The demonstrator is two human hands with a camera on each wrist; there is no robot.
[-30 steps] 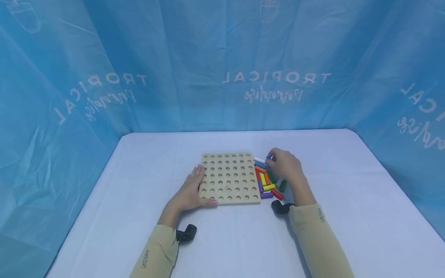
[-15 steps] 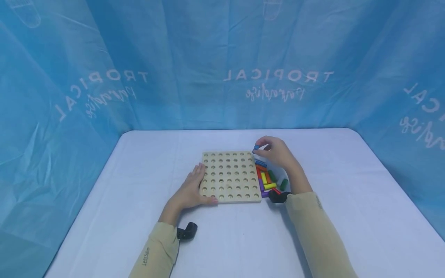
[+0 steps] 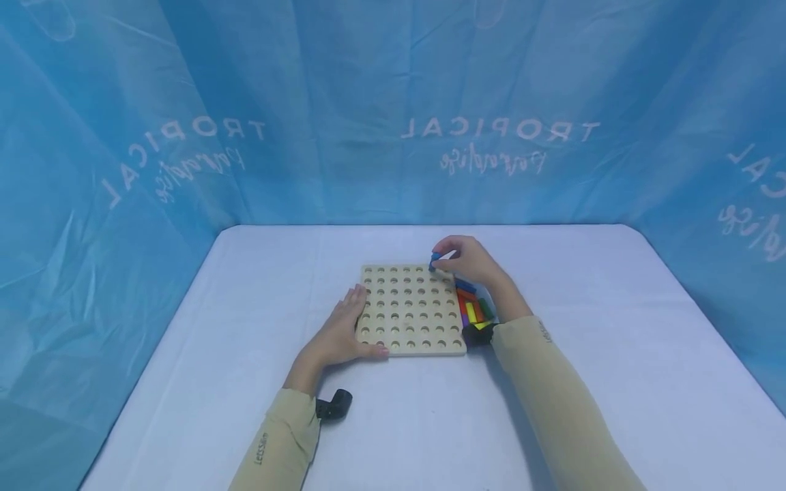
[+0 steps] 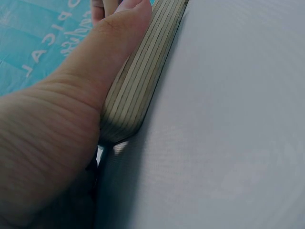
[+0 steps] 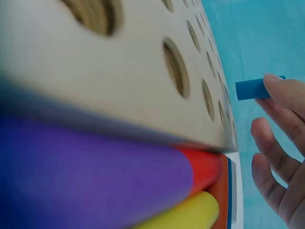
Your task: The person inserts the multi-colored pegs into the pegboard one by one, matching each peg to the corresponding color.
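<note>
Sleeves: two tan cuffs, left sleeve (image 3: 279,436) and right sleeve (image 3: 552,395), come in from the near side, the left one with dark lettering
Wrist cameras: a small black camera at each cuff, left camera (image 3: 334,405) above the bare worktop (image 3: 417,423), right camera (image 3: 479,334) in front of some of the pegs
Left hand: left hand (image 3: 336,334) is spread at the near left corner of the board, thumb along the near edge, straight fingers at the left edge; the left wrist view shows the thumb against the layered side
Board: pale wooden board (image 3: 415,309) with rows of round holes lies flat on the white worktop, between the two hands
Loose pegs: just beside the board's right edge lie a purple peg (image 5: 95,176), a yellow peg (image 3: 471,312), a red peg (image 5: 205,167), an orange peg (image 3: 467,295), a green peg (image 3: 486,308) and more, partly hidden by the right arm
Right hand: right hand (image 3: 469,260) pinches a blue peg (image 3: 434,261) between thumb and forefinger, other fingers bent and free
Held peg: above the far row of holes near the far right corner, its lower end just clear of the board
Curtain: blue curtain (image 3: 381,82) with mirrored white lettering hangs beyond the worktop
</note>
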